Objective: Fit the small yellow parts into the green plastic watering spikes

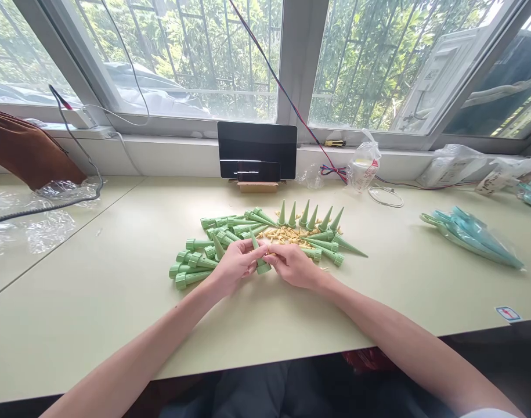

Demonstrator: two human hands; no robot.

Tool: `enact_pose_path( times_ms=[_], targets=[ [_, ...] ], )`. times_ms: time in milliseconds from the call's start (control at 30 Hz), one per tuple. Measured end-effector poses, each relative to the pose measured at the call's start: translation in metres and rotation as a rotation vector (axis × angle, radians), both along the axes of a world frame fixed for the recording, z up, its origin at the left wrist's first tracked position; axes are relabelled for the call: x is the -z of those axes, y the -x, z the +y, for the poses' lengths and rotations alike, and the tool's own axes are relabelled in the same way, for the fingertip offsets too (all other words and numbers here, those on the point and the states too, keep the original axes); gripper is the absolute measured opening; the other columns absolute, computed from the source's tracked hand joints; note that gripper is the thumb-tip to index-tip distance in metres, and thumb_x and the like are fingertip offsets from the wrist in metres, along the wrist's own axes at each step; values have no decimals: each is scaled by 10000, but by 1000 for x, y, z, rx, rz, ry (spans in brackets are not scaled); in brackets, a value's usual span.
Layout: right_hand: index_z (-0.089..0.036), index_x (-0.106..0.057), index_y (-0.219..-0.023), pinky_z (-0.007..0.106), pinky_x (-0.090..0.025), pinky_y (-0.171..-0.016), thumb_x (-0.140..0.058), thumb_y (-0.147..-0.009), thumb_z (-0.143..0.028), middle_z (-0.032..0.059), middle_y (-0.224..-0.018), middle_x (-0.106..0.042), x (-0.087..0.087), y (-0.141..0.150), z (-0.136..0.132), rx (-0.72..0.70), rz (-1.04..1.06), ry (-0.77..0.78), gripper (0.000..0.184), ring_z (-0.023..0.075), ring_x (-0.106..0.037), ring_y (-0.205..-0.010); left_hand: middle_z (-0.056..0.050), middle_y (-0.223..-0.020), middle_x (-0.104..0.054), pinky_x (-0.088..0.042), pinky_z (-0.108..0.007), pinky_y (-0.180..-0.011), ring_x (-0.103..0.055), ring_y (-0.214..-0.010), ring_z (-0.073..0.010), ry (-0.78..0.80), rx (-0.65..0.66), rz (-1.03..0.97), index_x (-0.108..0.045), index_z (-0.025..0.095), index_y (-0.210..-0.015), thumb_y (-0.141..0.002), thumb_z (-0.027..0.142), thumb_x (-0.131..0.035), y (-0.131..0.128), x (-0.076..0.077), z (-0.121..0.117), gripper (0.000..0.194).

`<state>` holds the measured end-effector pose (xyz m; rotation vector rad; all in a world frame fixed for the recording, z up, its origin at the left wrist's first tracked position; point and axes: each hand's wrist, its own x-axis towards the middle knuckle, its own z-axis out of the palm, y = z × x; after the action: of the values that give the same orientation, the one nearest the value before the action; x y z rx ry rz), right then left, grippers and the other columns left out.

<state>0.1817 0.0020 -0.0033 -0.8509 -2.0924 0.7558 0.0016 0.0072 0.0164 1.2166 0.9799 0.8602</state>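
My left hand [238,264] is closed around a green plastic spike [262,266], which stands point up with its ribbed cap at the bottom. My right hand [293,265] meets it from the right, thumb and fingers pinched against the side of the spike; whatever small piece they hold is hidden. Behind my hands lies a heap of small yellow plastic pegs [286,234]. Several green spikes [193,259] lie on their sides to the left, and others [328,251] lie to the right. A row of upright green spikes [307,213] stands beyond the pegs.
A black tablet [257,148] leans on a cardboard stand at the back. Bagged green items [472,238] lie at right, near a white cable [386,196] and a plastic-wrapped cup [363,168]. Clear wrapping [50,229] and a brown bag [28,148] occupy the left.
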Motion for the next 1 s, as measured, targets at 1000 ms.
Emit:
enact_pose_path(
  times_ms=[1000],
  targets=[
    [-200, -550, -816, 241, -374, -493, -539, -928, -416, -12, -664, -549, 1, -2, 6, 275, 239, 165, 244, 117, -484, -521, 16, -652, -557, -341, -195, -389, -408, -454, -73, -240, -158, 162, -629, 181, -925, -805, 458, -685, -7, -6, -6, 307]
  ],
)
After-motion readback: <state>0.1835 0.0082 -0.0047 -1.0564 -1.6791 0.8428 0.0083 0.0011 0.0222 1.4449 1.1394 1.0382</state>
